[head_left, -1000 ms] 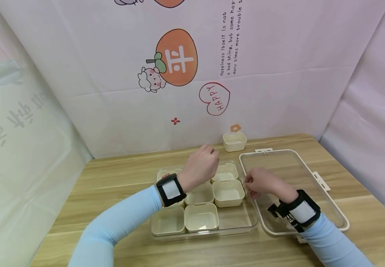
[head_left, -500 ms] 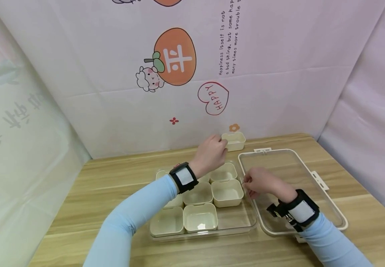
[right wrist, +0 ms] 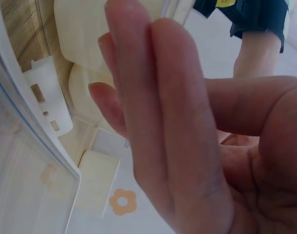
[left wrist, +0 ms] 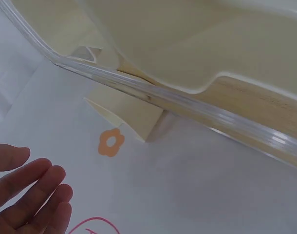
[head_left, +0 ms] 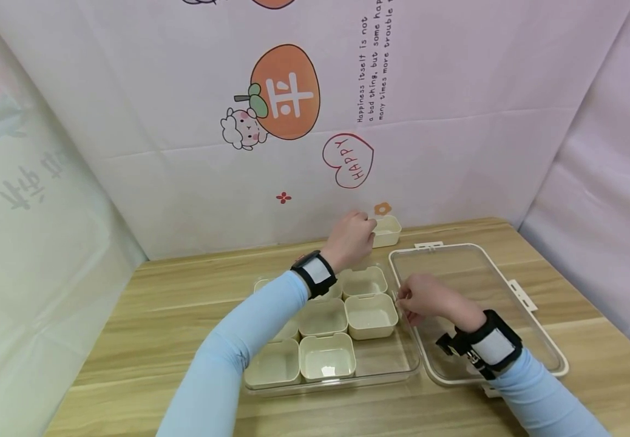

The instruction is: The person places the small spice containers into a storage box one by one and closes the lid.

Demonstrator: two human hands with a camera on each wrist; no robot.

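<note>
My left hand (head_left: 352, 240) is at the back of the table, overlapping the left end of a small cream bin (head_left: 388, 231) by the wall. In the left wrist view the fingers and thumb of this left hand (left wrist: 34, 200) are apart and hold nothing, with the same bin (left wrist: 126, 112) beyond them. A clear box (head_left: 383, 358) holds several cream bins (head_left: 371, 315) in rows. At its right wall hangs my right hand (head_left: 426, 295), thumb and fingertips right at the rim. Up close, the fingers of the right hand (right wrist: 163, 117) look loosely extended, with nothing seen in them.
A clear lid (head_left: 468, 276) with a white frame and latches lies right of the box. One white latch (right wrist: 48, 97) shows in the right wrist view. Printed cloth (head_left: 184, 200) hangs behind the wooden table (head_left: 145, 340).
My left hand has moved right and back, from above the box to the lone bin at the wall. My right hand has stayed at the box's right wall.
</note>
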